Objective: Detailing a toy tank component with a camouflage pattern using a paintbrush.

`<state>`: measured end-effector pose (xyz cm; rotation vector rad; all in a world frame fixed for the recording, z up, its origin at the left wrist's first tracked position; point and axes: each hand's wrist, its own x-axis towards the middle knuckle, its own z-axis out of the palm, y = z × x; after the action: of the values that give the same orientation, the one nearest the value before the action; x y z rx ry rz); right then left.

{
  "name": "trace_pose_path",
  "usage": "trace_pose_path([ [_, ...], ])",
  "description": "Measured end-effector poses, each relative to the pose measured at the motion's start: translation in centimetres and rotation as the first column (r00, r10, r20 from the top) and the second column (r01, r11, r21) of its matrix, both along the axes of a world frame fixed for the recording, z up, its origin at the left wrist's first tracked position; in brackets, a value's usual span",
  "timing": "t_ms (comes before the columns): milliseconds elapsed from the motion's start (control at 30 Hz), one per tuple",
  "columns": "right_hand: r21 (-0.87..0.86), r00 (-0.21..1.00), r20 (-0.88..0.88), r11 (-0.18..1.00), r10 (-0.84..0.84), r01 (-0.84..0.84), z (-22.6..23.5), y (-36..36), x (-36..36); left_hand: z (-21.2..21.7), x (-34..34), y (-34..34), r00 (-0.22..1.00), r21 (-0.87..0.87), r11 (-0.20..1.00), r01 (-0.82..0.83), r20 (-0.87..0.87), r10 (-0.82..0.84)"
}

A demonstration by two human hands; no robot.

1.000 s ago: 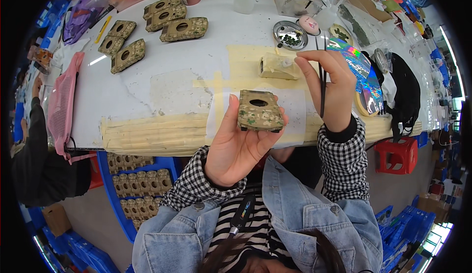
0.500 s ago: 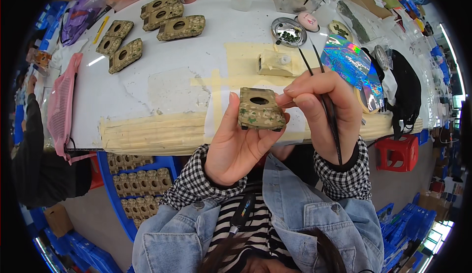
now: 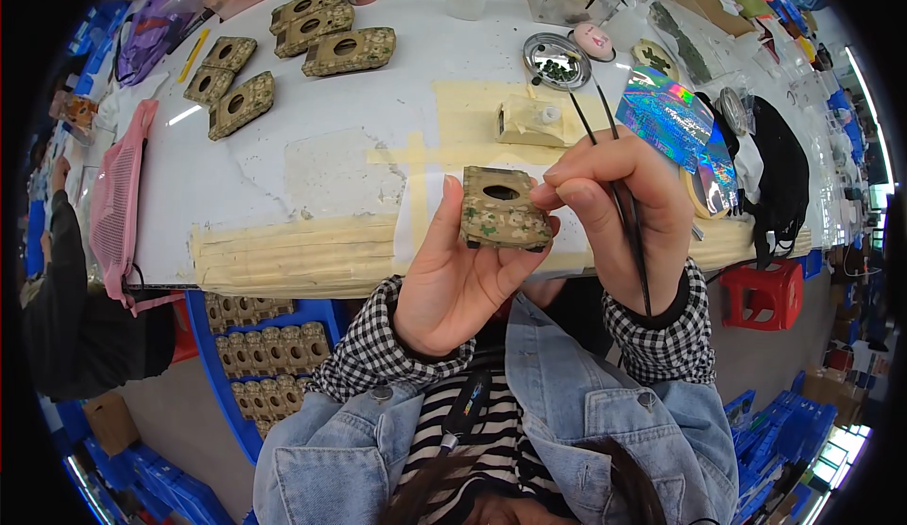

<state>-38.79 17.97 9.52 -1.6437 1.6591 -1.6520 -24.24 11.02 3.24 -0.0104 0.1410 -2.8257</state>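
Observation:
My left hand (image 3: 452, 284) holds a camouflage-painted toy tank hull (image 3: 507, 218) above the table's front edge, its round top hole facing up. Black tweezers (image 3: 631, 218) rest in my right hand (image 3: 628, 199), with their tips pointing away toward a small round metal dish (image 3: 557, 60). The thumb and forefinger of that hand are pinched together at the hull's right side. Whether a tiny part sits between those fingertips I cannot make out. Small dark green pieces (image 3: 556, 71) lie in the dish. A tape-covered block (image 3: 539, 120) with a small whitish knob stands beyond the hull.
Several more camouflage hulls (image 3: 348, 52) lie at the back left. Below the table, a blue tray (image 3: 222, 374) holds rows of them. A pink mesh bag (image 3: 123, 204) hangs over the left edge. Shiny holographic film (image 3: 666, 119) and a black cloth (image 3: 782, 166) lie at the right.
The hull has shifted very slightly to the right in my left hand. My right hand's tweezers have tilted a little to the left at their tips. Both grips stay the same.

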Motion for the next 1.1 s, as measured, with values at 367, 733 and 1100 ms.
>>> trace_pose_path([
  [367,0.025,0.994,0.111,0.999,0.023,-0.026,-0.14,0.15,-0.13,0.00,-0.05,-0.06,0.999,-0.025,1.000,-0.007,0.033,0.008],
  [733,0.070,0.978,0.184,0.991,0.098,-0.113,0.13,0.17,-0.14,0.15,0.00,0.02,0.999,0.006,1.000,-0.007,0.031,0.006],
  [1100,0.066,0.988,0.143,0.995,0.065,-0.075,-0.11,0.06,0.01,0.15,0.15,0.07,1.000,0.001,1.000,-0.004,0.018,0.004],
])
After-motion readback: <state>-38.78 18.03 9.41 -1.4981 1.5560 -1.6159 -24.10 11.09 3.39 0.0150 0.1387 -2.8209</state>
